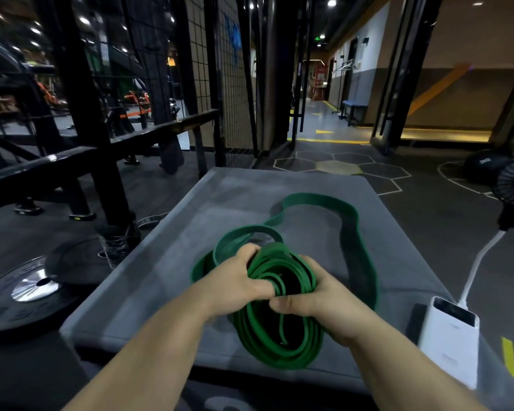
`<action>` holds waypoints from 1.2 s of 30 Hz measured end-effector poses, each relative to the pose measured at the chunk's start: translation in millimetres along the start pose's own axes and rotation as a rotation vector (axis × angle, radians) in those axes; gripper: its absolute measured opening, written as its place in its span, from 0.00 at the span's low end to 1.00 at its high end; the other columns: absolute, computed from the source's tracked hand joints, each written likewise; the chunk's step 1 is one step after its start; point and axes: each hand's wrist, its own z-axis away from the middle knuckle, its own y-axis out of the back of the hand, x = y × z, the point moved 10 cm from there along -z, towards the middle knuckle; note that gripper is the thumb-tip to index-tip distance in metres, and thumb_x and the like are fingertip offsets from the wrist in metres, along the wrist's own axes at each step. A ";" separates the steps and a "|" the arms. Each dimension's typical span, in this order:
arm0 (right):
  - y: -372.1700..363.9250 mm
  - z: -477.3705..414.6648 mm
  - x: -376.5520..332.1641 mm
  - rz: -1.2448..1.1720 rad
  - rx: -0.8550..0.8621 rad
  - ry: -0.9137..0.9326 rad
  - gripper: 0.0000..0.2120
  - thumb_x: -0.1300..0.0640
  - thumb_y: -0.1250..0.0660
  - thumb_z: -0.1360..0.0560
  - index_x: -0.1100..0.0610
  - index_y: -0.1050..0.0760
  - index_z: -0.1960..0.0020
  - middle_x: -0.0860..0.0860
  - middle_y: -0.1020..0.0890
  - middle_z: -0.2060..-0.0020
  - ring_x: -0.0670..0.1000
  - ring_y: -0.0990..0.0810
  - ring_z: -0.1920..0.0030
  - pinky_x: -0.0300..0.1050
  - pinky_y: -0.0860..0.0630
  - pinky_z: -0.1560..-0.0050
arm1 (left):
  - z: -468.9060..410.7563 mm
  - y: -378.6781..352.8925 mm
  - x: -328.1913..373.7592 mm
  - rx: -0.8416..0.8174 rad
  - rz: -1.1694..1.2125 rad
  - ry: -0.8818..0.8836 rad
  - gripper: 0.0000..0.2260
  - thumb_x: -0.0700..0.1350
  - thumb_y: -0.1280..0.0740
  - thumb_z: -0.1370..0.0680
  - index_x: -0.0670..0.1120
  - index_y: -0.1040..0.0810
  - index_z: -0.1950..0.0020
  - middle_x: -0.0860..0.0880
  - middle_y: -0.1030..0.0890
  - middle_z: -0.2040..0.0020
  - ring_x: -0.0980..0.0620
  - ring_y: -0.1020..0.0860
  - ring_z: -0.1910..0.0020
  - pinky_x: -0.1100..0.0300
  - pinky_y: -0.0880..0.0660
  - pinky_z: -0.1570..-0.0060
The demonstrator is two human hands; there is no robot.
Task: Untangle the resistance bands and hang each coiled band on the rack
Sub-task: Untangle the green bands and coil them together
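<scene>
Green resistance band [279,259], apparently one, is resting half-coiled on one grey pad [149,292]. Left hand [235,277] and right hand [324,298] are both gripping its coil. One white power bank [448,342] is lying alongside.

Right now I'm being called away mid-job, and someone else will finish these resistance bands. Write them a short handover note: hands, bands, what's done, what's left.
Left hand grips the green band coil from its left side; right hand grips the same coil from its right.
The coil is at the near edge of the grey pad.
A loose loop of green band lies uncoiled across the pad's far right.
Done: much of the band is wound.
Left: wind in the loose loop, then hang the coil. Nothing is hung in view.
</scene>
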 end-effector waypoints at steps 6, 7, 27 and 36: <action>-25.5 -19.2 -21.6 -0.230 0.009 0.122 0.32 0.60 0.24 0.44 0.63 0.25 0.41 0.64 0.17 0.51 0.63 0.17 0.51 0.57 0.20 0.50 | 22.4 26.3 7.4 -0.060 0.249 0.020 0.22 0.45 0.28 0.28 0.45 0.32 0.38 0.45 0.21 0.44 0.50 0.19 0.48 0.58 0.22 0.53; -32.4 -23.0 -26.3 -0.275 0.002 0.144 0.32 0.60 0.24 0.43 0.65 0.25 0.40 0.67 0.18 0.50 0.64 0.18 0.51 0.58 0.21 0.49 | 26.5 38.1 8.0 -0.009 0.177 0.011 0.19 0.49 0.29 0.25 0.47 0.31 0.38 0.48 0.21 0.44 0.53 0.19 0.47 0.57 0.22 0.50; -258.7 -51.9 -157.7 -0.369 -0.490 0.333 0.21 0.63 0.26 0.38 0.60 0.22 0.45 0.63 0.17 0.52 0.62 0.17 0.53 0.55 0.19 0.55 | 223.4 231.2 35.0 0.861 0.062 -0.002 0.25 0.52 0.23 0.38 0.59 0.25 0.44 0.54 0.16 0.51 0.54 0.16 0.53 0.49 0.20 0.47; -337.9 -40.4 -210.3 -0.488 -0.645 0.290 0.18 0.63 0.30 0.33 0.66 0.24 0.44 0.64 0.18 0.54 0.62 0.17 0.56 0.55 0.19 0.57 | 299.6 269.7 53.1 1.190 0.157 -0.066 0.26 0.65 0.24 0.40 0.56 0.25 0.47 0.52 0.16 0.50 0.55 0.17 0.53 0.53 0.20 0.49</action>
